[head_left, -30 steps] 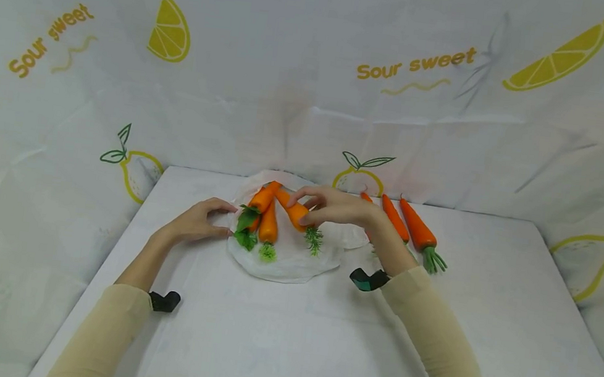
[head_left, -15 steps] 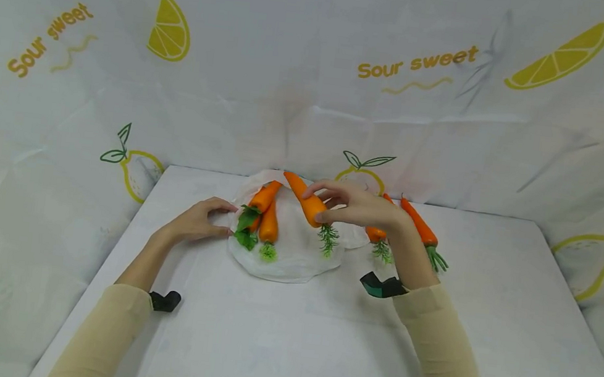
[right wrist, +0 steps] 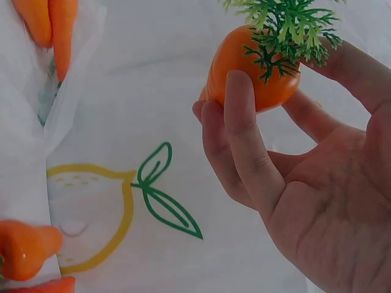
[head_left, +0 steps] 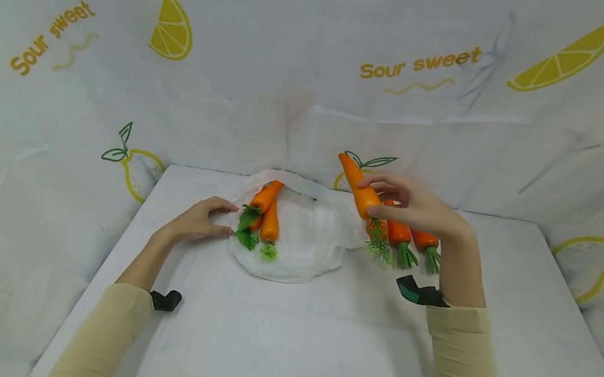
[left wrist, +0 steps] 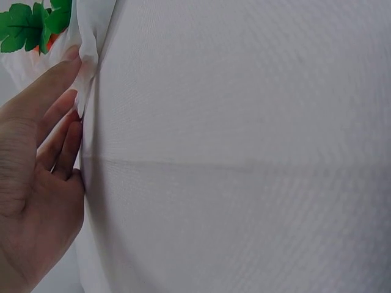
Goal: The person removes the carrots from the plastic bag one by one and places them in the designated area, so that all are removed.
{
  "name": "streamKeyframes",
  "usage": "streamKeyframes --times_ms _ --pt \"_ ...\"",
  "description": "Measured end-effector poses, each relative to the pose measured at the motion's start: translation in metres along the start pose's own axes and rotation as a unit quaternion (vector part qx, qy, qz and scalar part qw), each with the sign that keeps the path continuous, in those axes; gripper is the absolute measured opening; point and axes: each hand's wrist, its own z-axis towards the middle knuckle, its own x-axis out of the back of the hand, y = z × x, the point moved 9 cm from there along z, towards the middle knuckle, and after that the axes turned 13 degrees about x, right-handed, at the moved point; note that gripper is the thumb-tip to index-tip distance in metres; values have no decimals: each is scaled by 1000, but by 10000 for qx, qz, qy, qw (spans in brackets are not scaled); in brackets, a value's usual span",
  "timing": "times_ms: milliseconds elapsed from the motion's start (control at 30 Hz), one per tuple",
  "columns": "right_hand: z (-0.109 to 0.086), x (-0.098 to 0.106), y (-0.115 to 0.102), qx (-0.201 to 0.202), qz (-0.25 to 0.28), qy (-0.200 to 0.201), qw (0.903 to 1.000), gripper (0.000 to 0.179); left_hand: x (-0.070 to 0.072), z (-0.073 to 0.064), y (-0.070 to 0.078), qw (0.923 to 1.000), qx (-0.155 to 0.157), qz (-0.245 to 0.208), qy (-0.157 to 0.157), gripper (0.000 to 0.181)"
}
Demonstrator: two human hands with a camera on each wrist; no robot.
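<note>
My right hand (head_left: 417, 209) pinches an orange carrot (head_left: 357, 185) between thumb and fingers, its thin tip pointing up and left. The green sprig on this carrot (right wrist: 235, 52) shows at the top of the right wrist view. My left hand (head_left: 199, 220) touches the left rim of a thin white plastic bag (head_left: 298, 269), thumb and fingers apart. In the left wrist view its fingertips (left wrist: 72, 54) are right at the bag's edge. Several carrots lie together on the left part of the bag, among them an orange carrot (head_left: 270, 225) with a light green tuft and green leaves (head_left: 245, 238).
Right of the bag lies a row of carrots, including a red-orange carrot (head_left: 399, 232) and another carrot (head_left: 426, 240), partly hidden behind my right hand. A white cloth (head_left: 239, 343) covers the table. A white curtain (head_left: 269, 79) with lemon prints hangs behind it.
My right hand has lifted the carrot off the bag and carried it right and up, over the row of carrots. My left hand has stayed at the bag's rim.
</note>
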Motion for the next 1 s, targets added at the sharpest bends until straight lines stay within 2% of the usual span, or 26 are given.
streamKeyframes --times_ms 133,333,533,667,833,1000 --pt "-18 17 6 2 -277 163 9995 40 0 0 1 10000 17 -6 -17 57" --pt "-48 39 23 -491 -534 377 9967 39 -1 0 1 10000 56 -4 -21 56" --pt "-81 61 45 -814 -838 516 9918 40 0 -1 2 9999 71 -78 -27 56" --pt "-103 73 64 -1003 -917 457 9897 41 0 -2 2 9999 31 -97 -37 56" --pt "-124 84 90 -1119 -697 332 9907 39 0 -2 3 9999 -6 -114 -38 56" --pt "-141 91 116 -1562 -757 308 9843 41 0 -2 3 9999 -18 -109 -26 56"
